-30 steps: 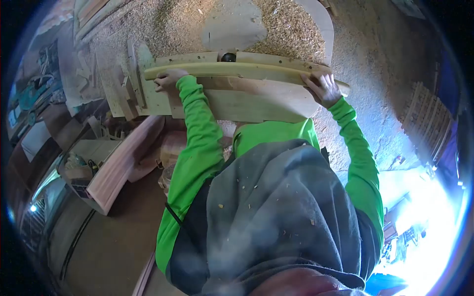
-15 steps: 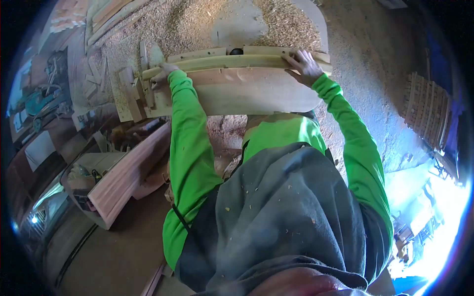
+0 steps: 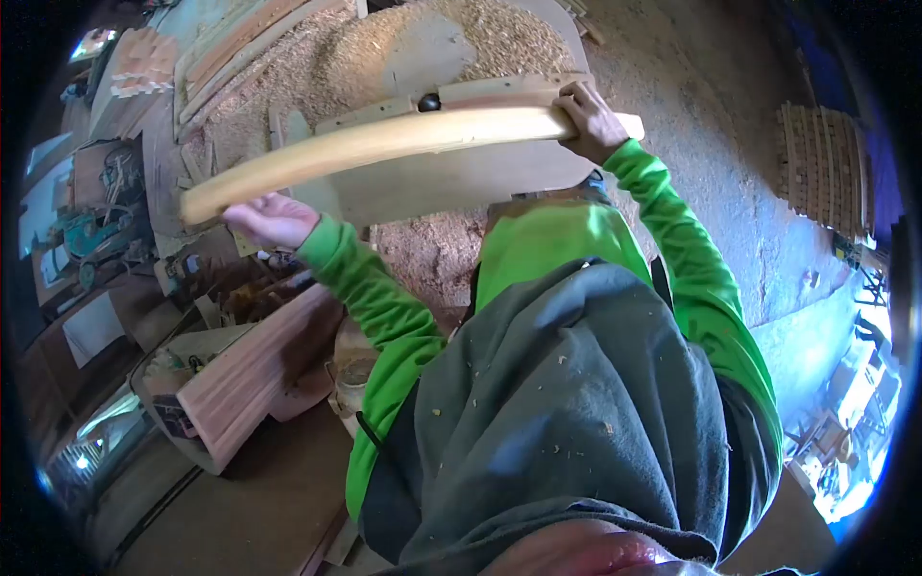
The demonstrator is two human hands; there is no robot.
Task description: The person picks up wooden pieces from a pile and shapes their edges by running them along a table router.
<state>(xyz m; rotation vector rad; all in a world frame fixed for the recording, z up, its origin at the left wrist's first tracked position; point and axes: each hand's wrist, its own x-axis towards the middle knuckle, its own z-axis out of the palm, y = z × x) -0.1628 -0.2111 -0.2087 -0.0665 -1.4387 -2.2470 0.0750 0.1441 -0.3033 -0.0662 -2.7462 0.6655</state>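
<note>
A long, curved strip of pale wood (image 3: 384,139) spans the front of a flat work surface (image 3: 432,182). Its left end is raised nearer the camera. My left hand (image 3: 274,221) is palm up under that end, with the fingers around its lower edge. Near the right end, my right hand (image 3: 591,123) grips the strip with the fingers over its top. Behind the strip stands a low wooden fence (image 3: 509,89) in two parts, with a dark round part (image 3: 429,102) in the gap between them.
Wood shavings (image 3: 355,58) are heaped behind the fence. At lower left a reddish board (image 3: 250,374) leans on a bin holding small items. Slatted wood pieces (image 3: 821,168) are stacked at the right. A green machine (image 3: 91,235) stands at far left.
The strip has come away from the fence at its left end, which has swung up and left toward the camera. My left hand has turned palm up; my right hand still holds the other end.
</note>
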